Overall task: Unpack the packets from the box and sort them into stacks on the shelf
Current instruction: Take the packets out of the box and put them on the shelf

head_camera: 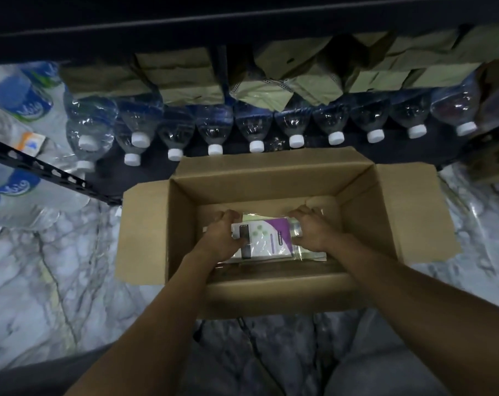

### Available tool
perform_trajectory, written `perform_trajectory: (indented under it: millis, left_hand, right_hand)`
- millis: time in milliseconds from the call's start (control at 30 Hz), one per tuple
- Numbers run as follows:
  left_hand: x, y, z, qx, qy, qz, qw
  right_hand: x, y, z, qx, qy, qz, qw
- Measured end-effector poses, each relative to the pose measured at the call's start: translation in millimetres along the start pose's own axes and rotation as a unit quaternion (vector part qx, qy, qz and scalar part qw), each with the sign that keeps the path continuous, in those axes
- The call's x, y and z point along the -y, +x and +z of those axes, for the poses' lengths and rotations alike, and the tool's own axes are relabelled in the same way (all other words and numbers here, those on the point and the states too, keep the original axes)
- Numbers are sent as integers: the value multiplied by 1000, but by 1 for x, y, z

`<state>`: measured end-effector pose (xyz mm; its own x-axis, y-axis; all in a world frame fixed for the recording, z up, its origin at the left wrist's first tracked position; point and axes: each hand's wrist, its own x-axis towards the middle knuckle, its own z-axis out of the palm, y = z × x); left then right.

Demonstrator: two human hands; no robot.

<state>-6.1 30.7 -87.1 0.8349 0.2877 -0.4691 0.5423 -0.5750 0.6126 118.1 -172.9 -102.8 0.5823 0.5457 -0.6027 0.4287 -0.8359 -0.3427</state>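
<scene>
Forearms [162, 295] reach into box [256, 190]; left hand [218, 238] and right hand [311, 230] clamp opposite ends of packet [268, 235] on box floor. Likely pick-up step; next needs lift clear to shelf [399, 155] behind box

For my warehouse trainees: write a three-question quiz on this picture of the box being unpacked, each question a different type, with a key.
1. True or false: both the left hand and the right hand grip the packet.
2. Where is the packet? A) on the floor B) inside the cardboard box C) on the shelf
3. Fill in: the water bottles lined up behind the box have ___ caps.
Key: 1 true; 2 B; 3 white.
</scene>
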Motion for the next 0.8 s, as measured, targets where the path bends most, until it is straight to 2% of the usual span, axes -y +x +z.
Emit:
perform_trajectory:
  millis: [133, 300, 467, 567, 633, 800]
  left_hand:
    - [5, 1, 1, -8, -10, -4, 1000]
    - [9, 0, -6, -42, 0, 5, 999]
    - [7, -1, -15, -55, -5, 2, 998]
    - [5, -1, -19, -70, 9, 5, 997]
    - [3, -2, -23, -77, 14, 3, 997]
    - [4, -5, -24, -77, 10, -4, 997]
  right_hand:
    - [15, 16, 6, -2, -42, -52, 998]
    - [29, 19, 8, -55, -124, -66, 988]
    - [13, 8, 2, -2, 25, -3, 1000]
    - [2, -2, -11, -6, 49, 15, 999]
    - [-1, -8, -21, 6, 31, 14, 999]
    - [-5, -16, -31, 14, -95, 21, 995]
